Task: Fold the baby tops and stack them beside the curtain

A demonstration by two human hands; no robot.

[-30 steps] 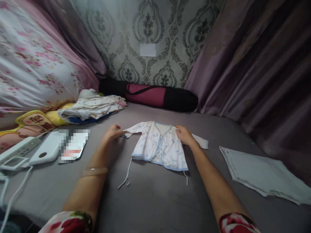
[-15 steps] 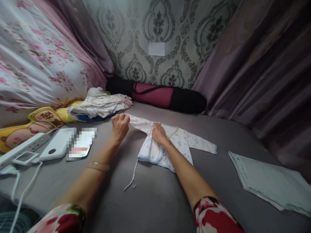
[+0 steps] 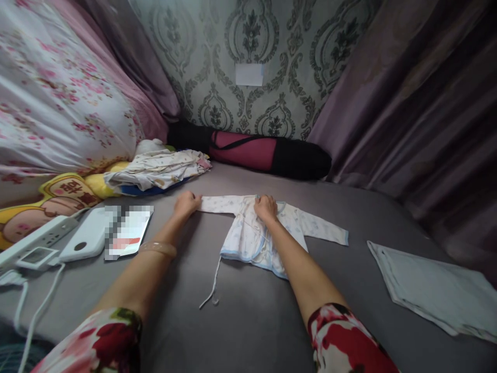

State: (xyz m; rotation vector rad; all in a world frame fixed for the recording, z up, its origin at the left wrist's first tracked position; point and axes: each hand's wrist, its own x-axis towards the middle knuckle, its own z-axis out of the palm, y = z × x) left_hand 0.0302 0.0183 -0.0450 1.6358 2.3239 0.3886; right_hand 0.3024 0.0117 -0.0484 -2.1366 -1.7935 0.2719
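A small white baby shirt (image 3: 243, 235) with a pale blue print and blue trim lies spread on the grey bed sheet (image 3: 233, 331). My left hand (image 3: 187, 203) is closed on the cuff of its left-side sleeve, which stretches out straight. At the neckline, my right hand (image 3: 266, 208) has its fingers curled onto the collar; the fingertips are partly hidden. The other sleeve (image 3: 324, 230) slants down to the right, untouched. From the shirt's lower left corner a white tie string (image 3: 215, 282) trails onto the sheet.
Folded pale cloth (image 3: 430, 290) lies at right. To the left are a phone (image 3: 130, 230), a white power bank (image 3: 85, 241), a power strip (image 3: 46, 233) and cables. Crumpled clothes (image 3: 159, 168) and a long black-and-maroon bag (image 3: 248, 153) lie along the back.
My left hand has come down toward the sheet, and the sleeve it holds now lies straighter and flatter. My right hand has moved slightly right and up to the collar.
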